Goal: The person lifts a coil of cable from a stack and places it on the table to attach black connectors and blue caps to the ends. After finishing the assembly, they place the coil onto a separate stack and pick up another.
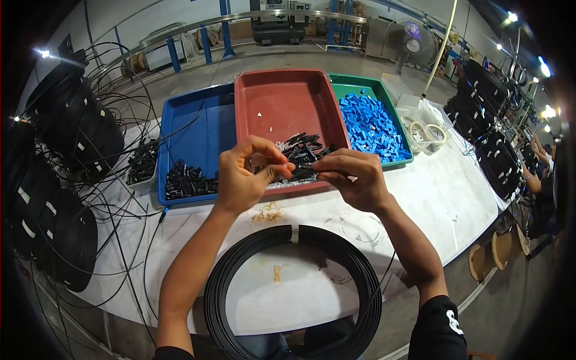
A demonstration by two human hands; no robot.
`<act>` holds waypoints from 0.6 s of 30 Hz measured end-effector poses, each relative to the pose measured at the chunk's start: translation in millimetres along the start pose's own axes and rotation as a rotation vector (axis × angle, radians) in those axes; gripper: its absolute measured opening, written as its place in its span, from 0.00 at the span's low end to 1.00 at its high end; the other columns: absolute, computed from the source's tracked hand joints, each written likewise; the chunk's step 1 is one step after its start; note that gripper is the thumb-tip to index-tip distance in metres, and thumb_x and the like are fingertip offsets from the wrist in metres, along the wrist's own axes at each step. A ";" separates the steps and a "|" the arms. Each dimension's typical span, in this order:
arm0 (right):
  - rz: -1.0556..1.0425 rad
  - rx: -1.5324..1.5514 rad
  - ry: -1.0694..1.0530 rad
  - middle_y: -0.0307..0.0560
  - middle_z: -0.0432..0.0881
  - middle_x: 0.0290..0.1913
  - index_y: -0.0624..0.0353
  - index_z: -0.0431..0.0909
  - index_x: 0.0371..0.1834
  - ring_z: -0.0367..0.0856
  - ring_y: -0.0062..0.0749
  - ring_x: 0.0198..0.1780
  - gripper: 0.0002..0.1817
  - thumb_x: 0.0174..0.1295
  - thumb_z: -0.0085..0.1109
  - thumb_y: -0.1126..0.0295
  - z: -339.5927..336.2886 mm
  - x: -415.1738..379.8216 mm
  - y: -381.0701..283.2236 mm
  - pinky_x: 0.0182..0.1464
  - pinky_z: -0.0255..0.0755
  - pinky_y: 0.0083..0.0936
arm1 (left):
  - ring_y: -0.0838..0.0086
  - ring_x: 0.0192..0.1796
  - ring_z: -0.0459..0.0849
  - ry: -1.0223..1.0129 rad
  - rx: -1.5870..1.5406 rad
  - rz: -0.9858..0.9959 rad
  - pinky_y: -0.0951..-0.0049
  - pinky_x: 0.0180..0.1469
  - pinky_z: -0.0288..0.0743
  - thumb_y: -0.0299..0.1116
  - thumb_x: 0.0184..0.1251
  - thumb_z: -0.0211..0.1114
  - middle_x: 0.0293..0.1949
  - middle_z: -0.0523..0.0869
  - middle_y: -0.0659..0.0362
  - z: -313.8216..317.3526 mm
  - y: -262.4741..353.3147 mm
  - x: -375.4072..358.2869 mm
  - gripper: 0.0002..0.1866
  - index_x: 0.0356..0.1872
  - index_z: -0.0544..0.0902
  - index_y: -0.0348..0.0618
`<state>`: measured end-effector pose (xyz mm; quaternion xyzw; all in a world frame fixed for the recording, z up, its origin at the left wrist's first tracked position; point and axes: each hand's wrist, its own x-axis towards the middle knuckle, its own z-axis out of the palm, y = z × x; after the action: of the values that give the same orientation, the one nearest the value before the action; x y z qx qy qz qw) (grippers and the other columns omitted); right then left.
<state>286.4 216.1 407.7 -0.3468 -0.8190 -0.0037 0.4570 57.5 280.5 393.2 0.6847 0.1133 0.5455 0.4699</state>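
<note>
Both hands are raised over the front of a red tray (282,102) that holds small black parts (303,144). My left hand (252,171) has its thumb and fingers pinched together; what is between them is too small to make out. Facing it from the right, my right hand (354,177) is also pinched, on something thin and dark that I cannot make out. The fingertips of the two hands are a short gap apart. Below them a coil of black cable (219,270) lies at the table's front edge, and a thin strand rises from its right side towards my right forearm.
A blue tray (192,129) with black parts stands left, a green tray (396,126) with blue pieces right. Beside it sits a clear box (420,141) with pale rings. Black cable coils (78,129) are stacked left, more (480,114) right. People are at the far right.
</note>
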 end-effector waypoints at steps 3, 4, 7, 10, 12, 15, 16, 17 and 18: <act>-0.020 0.041 0.035 0.48 0.88 0.37 0.62 0.87 0.41 0.88 0.31 0.33 0.10 0.56 0.71 0.82 4.5 0.4 -11.3 0.32 0.79 0.22 | 0.64 0.41 0.91 -0.039 0.096 0.194 0.64 0.44 0.91 0.10 0.61 0.67 0.36 0.84 0.52 4.5 2.5 -4.0 0.11 0.38 0.76 0.33; -0.021 0.043 0.034 0.48 0.88 0.37 0.62 0.87 0.41 0.88 0.31 0.33 0.10 0.56 0.71 0.82 5.6 0.5 -15.1 0.32 0.79 0.22 | 0.64 0.41 0.91 -0.037 0.098 0.194 0.64 0.44 0.91 0.10 0.61 0.67 0.36 0.84 0.52 4.1 3.4 -4.9 0.11 0.38 0.76 0.33; 0.030 0.077 0.066 0.48 0.87 0.35 0.61 0.87 0.41 0.88 0.36 0.34 0.11 0.54 0.69 0.84 4.4 1.7 -25.9 0.33 0.81 0.27 | 0.65 0.39 0.91 -0.043 0.114 0.218 0.65 0.44 0.91 0.09 0.61 0.65 0.35 0.84 0.51 6.6 4.1 -7.3 0.11 0.38 0.76 0.33; -0.022 0.089 0.063 0.48 0.87 0.37 0.62 0.87 0.42 0.88 0.35 0.35 0.12 0.54 0.68 0.85 4.2 1.6 -28.0 0.33 0.82 0.26 | 0.66 0.38 0.91 -0.022 0.114 0.245 0.67 0.44 0.91 0.09 0.61 0.64 0.34 0.85 0.51 8.9 4.0 -8.9 0.10 0.39 0.76 0.33; 0.053 0.127 0.060 0.48 0.87 0.37 0.62 0.87 0.42 0.88 0.34 0.34 0.12 0.54 0.69 0.85 4.2 0.0 -29.0 0.33 0.81 0.26 | 0.69 0.38 0.90 0.009 0.038 0.242 0.67 0.44 0.91 0.09 0.61 0.65 0.34 0.84 0.51 10.9 2.6 -9.6 0.11 0.39 0.76 0.34; 0.026 0.142 0.057 0.50 0.87 0.36 0.63 0.87 0.41 0.87 0.28 0.33 0.11 0.55 0.71 0.84 4.2 0.0 -24.9 0.30 0.78 0.21 | 0.74 0.38 0.89 0.087 -0.131 0.160 0.75 0.43 0.87 0.12 0.61 0.68 0.36 0.84 0.55 16.7 1.9 -11.6 0.09 0.37 0.80 0.35; 0.025 0.142 0.058 0.50 0.87 0.36 0.63 0.87 0.41 0.87 0.28 0.33 0.11 0.55 0.71 0.84 4.2 0.1 -24.3 0.30 0.78 0.21 | 0.74 0.38 0.89 0.086 -0.130 0.161 0.75 0.43 0.87 0.12 0.61 0.68 0.36 0.84 0.55 15.8 -0.1 -10.0 0.09 0.37 0.80 0.35; 0.030 0.122 0.050 0.50 0.87 0.36 0.63 0.87 0.42 0.87 0.28 0.33 0.11 0.55 0.71 0.84 3.9 0.1 -23.8 0.30 0.78 0.21 | 0.77 0.39 0.87 0.073 -0.086 0.211 0.78 0.43 0.84 0.17 0.64 0.69 0.37 0.83 0.57 14.2 -3.7 -7.3 0.06 0.38 0.80 0.36; 0.036 0.101 0.041 0.50 0.87 0.36 0.63 0.86 0.42 0.87 0.28 0.33 0.11 0.55 0.71 0.84 3.8 -0.1 -23.4 0.31 0.79 0.21 | 0.80 0.39 0.85 0.060 -0.042 0.262 0.80 0.44 0.81 0.22 0.66 0.69 0.39 0.82 0.59 13.3 -5.6 -5.7 0.05 0.39 0.81 0.37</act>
<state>270.3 199.6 412.6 -0.3376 -0.8023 0.0387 0.4907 68.7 272.8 385.7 0.6671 0.0255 0.6246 0.4053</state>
